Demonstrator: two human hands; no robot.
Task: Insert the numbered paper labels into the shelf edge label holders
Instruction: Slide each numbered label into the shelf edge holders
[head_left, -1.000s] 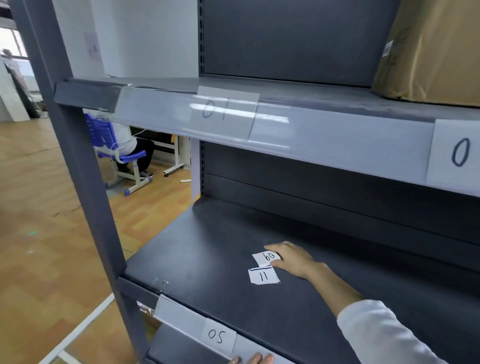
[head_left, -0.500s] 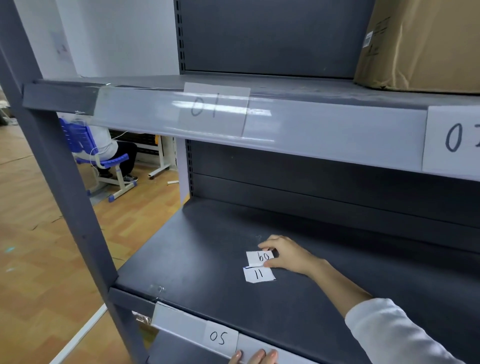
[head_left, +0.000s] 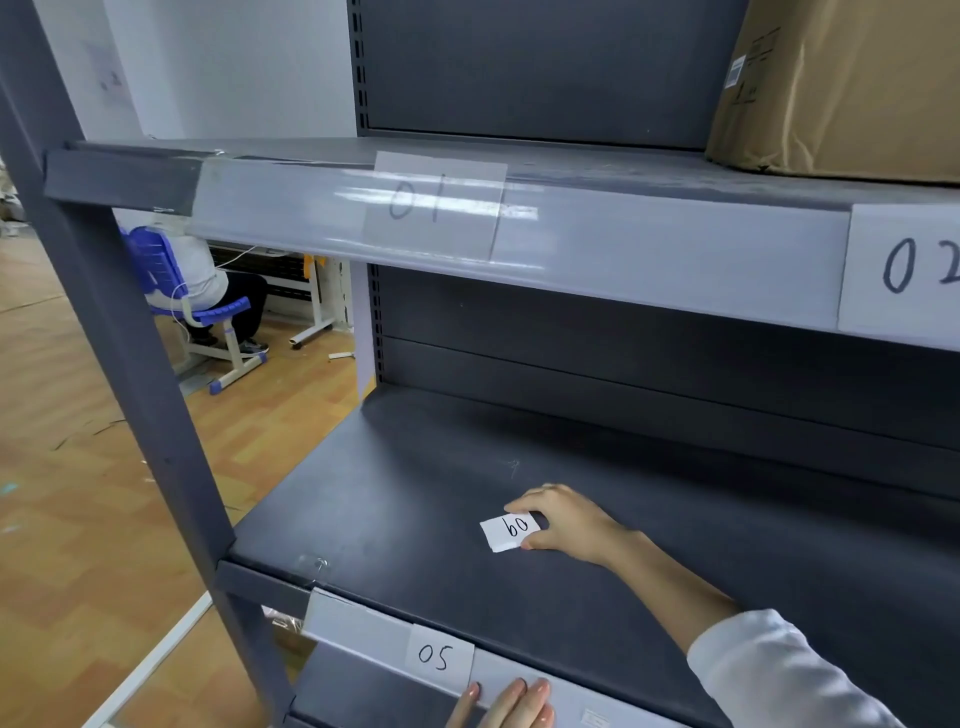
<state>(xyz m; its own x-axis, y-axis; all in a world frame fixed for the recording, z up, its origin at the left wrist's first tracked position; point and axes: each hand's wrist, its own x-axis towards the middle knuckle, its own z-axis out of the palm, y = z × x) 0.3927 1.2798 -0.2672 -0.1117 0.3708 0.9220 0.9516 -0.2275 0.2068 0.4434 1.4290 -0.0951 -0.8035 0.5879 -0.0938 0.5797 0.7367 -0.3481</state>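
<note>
A paper label (head_left: 508, 531) marked 09 lies near the middle of the lower shelf (head_left: 395, 519), pinched by the right hand (head_left: 563, 525). The left hand (head_left: 506, 704) rests straight fingers on the front-edge label holder (head_left: 358, 626), just beside label 05 (head_left: 439, 657).

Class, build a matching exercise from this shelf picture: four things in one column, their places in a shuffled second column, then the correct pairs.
Things:
1. label 01
2. label 05
3. label 09
4. cardboard box

Places:
A. on top of the upper shelf, at right
B. pinched by the right hand
C. upper shelf edge holder
D. lower shelf edge holder, beside the left hand

Pairs: 1-C, 2-D, 3-B, 4-A
</note>
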